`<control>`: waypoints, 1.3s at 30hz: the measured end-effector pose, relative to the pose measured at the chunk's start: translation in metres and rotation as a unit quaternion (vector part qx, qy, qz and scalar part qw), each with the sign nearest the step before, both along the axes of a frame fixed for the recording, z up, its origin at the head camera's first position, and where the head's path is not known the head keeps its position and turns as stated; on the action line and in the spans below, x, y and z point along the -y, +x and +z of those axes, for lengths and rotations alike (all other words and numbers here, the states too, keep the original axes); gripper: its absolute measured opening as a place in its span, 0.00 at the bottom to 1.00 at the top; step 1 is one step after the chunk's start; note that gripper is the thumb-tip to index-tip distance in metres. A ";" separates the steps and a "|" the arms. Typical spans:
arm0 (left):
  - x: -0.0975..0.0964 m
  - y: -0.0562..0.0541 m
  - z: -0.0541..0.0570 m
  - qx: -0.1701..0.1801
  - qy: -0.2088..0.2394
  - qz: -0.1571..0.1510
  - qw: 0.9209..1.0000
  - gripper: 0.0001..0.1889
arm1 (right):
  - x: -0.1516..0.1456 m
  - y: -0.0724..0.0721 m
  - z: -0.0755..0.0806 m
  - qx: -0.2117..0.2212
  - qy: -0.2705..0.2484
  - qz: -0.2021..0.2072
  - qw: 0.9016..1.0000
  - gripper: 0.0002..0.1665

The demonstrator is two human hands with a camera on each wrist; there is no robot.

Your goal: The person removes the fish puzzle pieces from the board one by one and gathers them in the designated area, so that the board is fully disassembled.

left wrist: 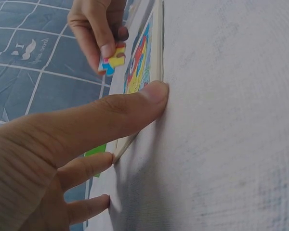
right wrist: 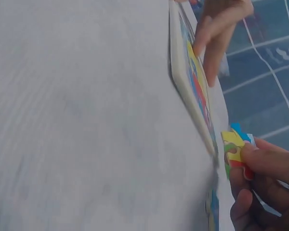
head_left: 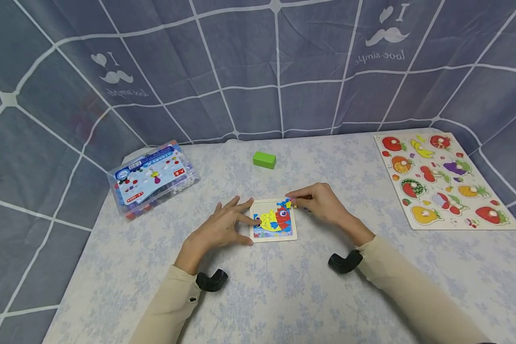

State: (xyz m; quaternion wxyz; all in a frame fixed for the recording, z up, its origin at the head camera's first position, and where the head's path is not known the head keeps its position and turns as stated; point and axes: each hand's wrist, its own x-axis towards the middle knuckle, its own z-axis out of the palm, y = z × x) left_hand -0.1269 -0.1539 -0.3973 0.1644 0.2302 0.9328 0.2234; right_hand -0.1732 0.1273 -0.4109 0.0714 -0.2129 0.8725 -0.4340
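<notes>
The surface under your hands is a pale tablecloth with a faint blue floral print, and behind it, well beyond your fingertips, hangs a grey-blue curtain crossed by white lines (its lettering reads backwards). Past your left hand, farther off to the left, lies a clear plastic box with a printed label. A green block sits beyond your two hands, roughly between them. Well to the right of your right hand is a fruit board.

The square puzzle tray with its colourful fish picture lies flat between your hands. Your left hand is spread wide, thumb against the tray's near left corner and one finger reaching onto the picture. Your right hand pinches a puzzle piece between thumb and fingers, by the far right corner.

From the head view, your fingers hide much of that piece; the right wrist view shows its yellow, blue, red and green patches and, lying on the cloth below your right hand, a loose piece. Your left wrist view shows the pinched piece raised clear of the tray.
</notes>
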 end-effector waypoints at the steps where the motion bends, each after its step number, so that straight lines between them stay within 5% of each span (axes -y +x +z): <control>1: 0.000 0.000 0.000 -0.001 0.000 0.000 1.000 0.28 | -0.003 0.000 0.000 0.006 0.002 -0.007 1.000 0.13; 23: 0.001 0.000 -0.001 -0.002 0.003 0.002 1.000 0.29 | -0.059 0.006 -0.003 0.017 0.079 -0.105 0.991 0.13; 39: 0.000 0.000 0.000 -0.007 0.001 0.003 1.000 0.28 | -0.063 0.004 -0.004 -0.007 0.084 -0.109 0.990 0.11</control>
